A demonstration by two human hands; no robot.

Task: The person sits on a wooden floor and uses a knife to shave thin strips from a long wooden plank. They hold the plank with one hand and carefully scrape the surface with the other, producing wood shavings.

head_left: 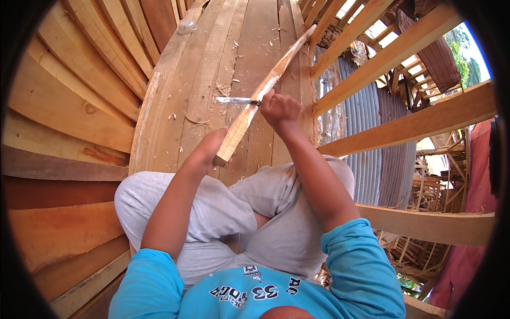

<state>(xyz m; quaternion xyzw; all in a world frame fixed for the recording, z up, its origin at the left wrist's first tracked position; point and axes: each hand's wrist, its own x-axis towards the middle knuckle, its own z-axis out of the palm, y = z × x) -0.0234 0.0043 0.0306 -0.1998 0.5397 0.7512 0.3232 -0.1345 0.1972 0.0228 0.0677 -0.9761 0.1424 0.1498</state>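
Observation:
A long, pale length of wood (pixel 240 127) slants from near my lap up to the far right, its far end narrow and its near end square-cut. Fingers of my left hand (pixel 212 146) wrap round the near end from the left and below. In my right hand (pixel 280 109), closed in a fist, is a knife (pixel 239 100) held by its dark handle. The blade points left and lies across the wood, touching or just above its upper face. Past the knife the wood shows whiter, shaved patches. The underside of the wood is hidden.
I sit cross-legged on a plank floor (pixel 204 80) scattered with curled shavings. Wooden boards (pixel 74 106) wall the left side. Open wooden rails (pixel 419 114) run along the right, with corrugated metal sheets (pixel 366 138) beyond. A clear plastic container (pixel 186 27) sits at the far left.

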